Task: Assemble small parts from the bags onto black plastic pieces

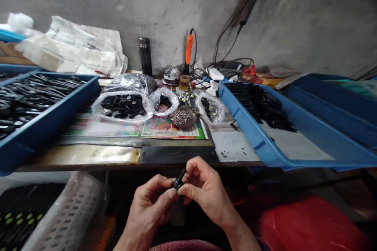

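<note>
Just in front of the bench edge, my left hand (pixel 154 196) and my right hand (pixel 203 188) meet around a small black part (pixel 178 182). Its thin end sticks up and to the right between the fingers; its exact kind is hard to make out. The left thumb and index finger pinch its lower end. Right thumb and fingertips close on the same part from the other side. On the bench beyond lie an open bag of black round caps (pixel 125 106), a dish of small metal screws (pixel 182 117) and a bag of black and yellow-green pieces (pixel 209 108).
A blue tray (pixel 59 125) full of black parts stands at left, another blue tray (pixel 273 153) with long black pieces at right. An orange-handled tool (pixel 189 49) and a black bottle (pixel 145 57) stand upright near the wall. Below are a white crate (pixel 67 208) and something red (pixel 309 223).
</note>
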`<state>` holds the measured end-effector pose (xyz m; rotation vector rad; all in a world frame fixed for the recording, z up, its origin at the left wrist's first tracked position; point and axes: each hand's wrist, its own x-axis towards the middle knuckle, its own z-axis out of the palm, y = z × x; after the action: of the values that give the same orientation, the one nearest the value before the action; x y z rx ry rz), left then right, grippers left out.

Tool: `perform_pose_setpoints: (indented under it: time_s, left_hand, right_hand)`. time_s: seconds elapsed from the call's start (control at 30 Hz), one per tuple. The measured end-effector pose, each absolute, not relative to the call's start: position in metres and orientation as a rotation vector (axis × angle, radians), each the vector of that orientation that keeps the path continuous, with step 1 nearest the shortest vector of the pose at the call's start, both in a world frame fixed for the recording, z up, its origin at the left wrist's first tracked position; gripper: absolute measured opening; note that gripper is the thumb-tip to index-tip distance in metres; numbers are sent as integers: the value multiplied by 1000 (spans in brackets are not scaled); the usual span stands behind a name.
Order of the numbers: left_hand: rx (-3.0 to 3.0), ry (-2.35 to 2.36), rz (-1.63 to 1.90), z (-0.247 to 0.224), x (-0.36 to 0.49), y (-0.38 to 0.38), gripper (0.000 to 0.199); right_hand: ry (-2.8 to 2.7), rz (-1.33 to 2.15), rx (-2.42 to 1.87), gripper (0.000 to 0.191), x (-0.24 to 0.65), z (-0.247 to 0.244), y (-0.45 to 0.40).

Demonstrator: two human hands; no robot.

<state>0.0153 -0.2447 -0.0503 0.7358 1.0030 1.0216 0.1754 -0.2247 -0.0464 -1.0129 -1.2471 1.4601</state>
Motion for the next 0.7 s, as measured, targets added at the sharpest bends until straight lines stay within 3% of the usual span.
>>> perform_pose_setpoints:
  time_s: [0.1, 0.2, 0.57, 0.7]
  left_hand:
    - [754, 977, 1022, -50, 16, -245, 41]
    - [744, 959, 1031, -50, 16, -244, 40]
    - [668, 917, 1060, -55, 16, -246, 37]
    - [683, 886, 1024, -56, 16, -247, 37]
  right_hand:
    - [-1041, 1728, -842, 47, 174, -55, -219]
    - [-977, 1751, -782, 47, 171, -61, -217]
    - [-1321, 1195, -1030, 19, 167, -49, -234]
    - [-1020, 1612, -835, 36, 165, -63, -227]
